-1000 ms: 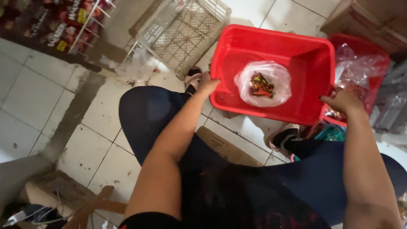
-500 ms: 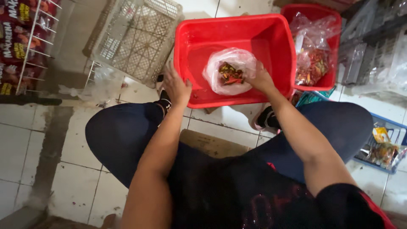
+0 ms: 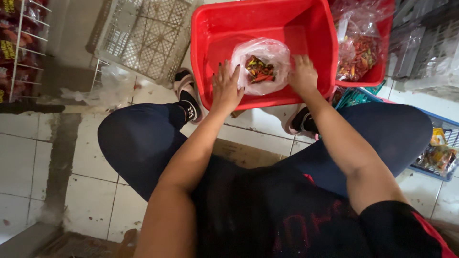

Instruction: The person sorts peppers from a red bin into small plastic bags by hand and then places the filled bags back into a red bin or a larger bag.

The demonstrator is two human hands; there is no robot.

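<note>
A red plastic tub [image 3: 217, 33] stands on the floor in front of my knees. Inside it lies a clear plastic bag [image 3: 262, 59] with red and green chillies in it. My left hand [image 3: 224, 88] rests with spread fingers on the bag's left side, over the tub's near rim. On the bag's right side, my right hand [image 3: 302, 75] touches it. Whether either hand grips the plastic is hard to tell; both press flat against it.
A second red tub [image 3: 373, 76] with a bag of dried chillies [image 3: 358, 55] stands to the right. A white plastic crate [image 3: 148, 38] lies at the upper left, a wire rack of packets [image 3: 19, 48] at far left, a blue basket [image 3: 442, 153] at right.
My left hand has moved from the tub's rim onto the bag's left side. My right hand has shifted to the bag's right side. The view has come closer to the tub.
</note>
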